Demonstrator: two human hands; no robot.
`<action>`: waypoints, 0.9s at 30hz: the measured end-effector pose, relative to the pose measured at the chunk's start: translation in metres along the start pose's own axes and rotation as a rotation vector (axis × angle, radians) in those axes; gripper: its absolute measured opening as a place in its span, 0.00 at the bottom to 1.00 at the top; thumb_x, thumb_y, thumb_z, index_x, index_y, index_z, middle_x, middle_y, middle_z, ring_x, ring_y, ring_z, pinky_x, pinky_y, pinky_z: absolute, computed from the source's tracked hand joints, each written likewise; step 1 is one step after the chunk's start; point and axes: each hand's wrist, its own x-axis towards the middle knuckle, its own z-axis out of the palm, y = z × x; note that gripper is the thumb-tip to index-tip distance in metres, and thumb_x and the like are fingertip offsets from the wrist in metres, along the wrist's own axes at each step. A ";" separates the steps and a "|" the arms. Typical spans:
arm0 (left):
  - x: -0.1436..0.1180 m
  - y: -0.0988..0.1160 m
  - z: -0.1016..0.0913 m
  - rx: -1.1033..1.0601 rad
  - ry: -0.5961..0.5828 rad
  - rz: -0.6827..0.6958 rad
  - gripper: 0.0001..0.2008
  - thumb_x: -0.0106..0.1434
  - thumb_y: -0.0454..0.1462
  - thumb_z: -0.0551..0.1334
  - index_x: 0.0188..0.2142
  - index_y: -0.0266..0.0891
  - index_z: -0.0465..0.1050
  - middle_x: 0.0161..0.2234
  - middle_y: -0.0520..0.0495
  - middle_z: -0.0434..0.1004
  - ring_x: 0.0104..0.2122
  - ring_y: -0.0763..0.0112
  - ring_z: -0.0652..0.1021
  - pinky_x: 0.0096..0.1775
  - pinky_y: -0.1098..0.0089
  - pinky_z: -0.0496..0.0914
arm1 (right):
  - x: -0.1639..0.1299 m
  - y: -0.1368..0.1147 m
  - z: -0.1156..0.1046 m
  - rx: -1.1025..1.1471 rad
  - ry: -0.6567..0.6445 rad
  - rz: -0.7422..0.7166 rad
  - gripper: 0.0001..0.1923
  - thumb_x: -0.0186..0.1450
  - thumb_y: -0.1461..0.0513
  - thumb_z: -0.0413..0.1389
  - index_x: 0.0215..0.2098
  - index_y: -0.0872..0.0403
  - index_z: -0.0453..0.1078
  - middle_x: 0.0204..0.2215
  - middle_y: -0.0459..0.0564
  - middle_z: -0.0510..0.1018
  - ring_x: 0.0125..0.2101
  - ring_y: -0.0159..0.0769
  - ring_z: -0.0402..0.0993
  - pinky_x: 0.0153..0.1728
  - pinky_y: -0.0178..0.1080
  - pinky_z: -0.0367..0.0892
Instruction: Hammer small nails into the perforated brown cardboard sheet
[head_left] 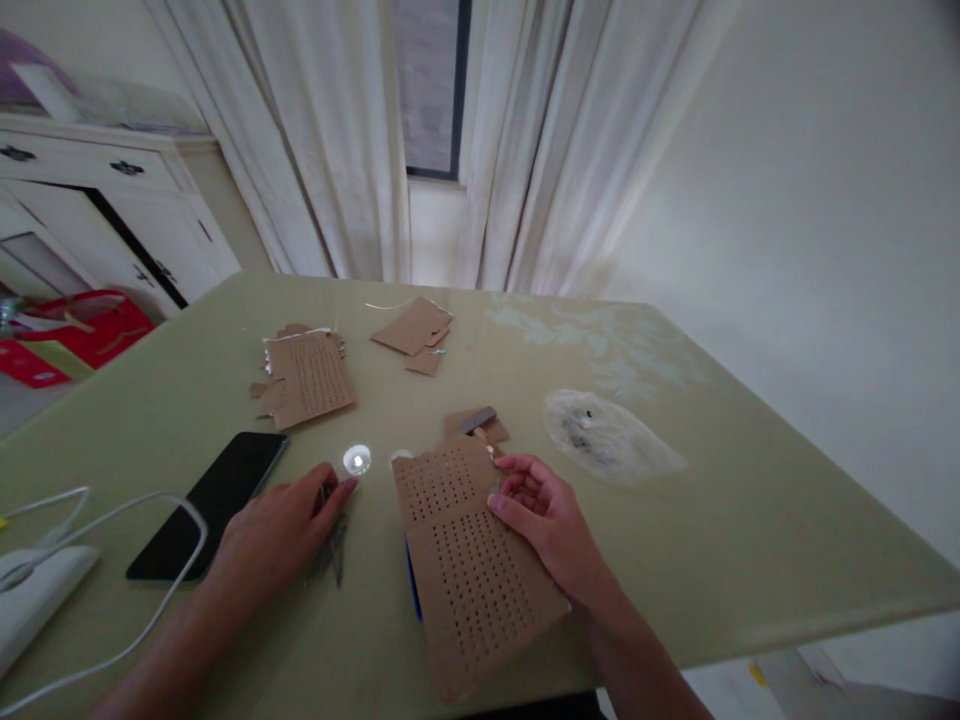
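A perforated cardboard sheet [469, 550] lies on the green table [750, 540] in front of me, with something blue under its left edge. My right hand [544, 515] rests on the sheet's right edge, fingers curled around something small that I cannot make out. My left hand [281, 530] lies palm down to the left, covering several thin dark metal pieces [334, 555]. Its fingertips almost touch a small shiny round object [357, 460].
A black phone [210, 500] lies left of my left hand, beside a white cable [112, 520]. Farther back are another perforated cardboard piece [309, 375], cardboard scraps [415, 328] and a clear plastic bag [604, 435]. A white cabinet [112, 210] and curtains stand behind the table.
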 end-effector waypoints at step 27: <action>-0.073 0.052 0.016 -0.966 0.158 0.135 0.31 0.72 0.65 0.61 0.33 0.44 0.86 0.38 0.38 0.90 0.38 0.52 0.89 0.41 0.58 0.86 | -0.021 0.006 0.005 0.040 0.031 0.071 0.26 0.60 0.49 0.77 0.50 0.48 0.76 0.28 0.42 0.77 0.28 0.35 0.71 0.30 0.37 0.66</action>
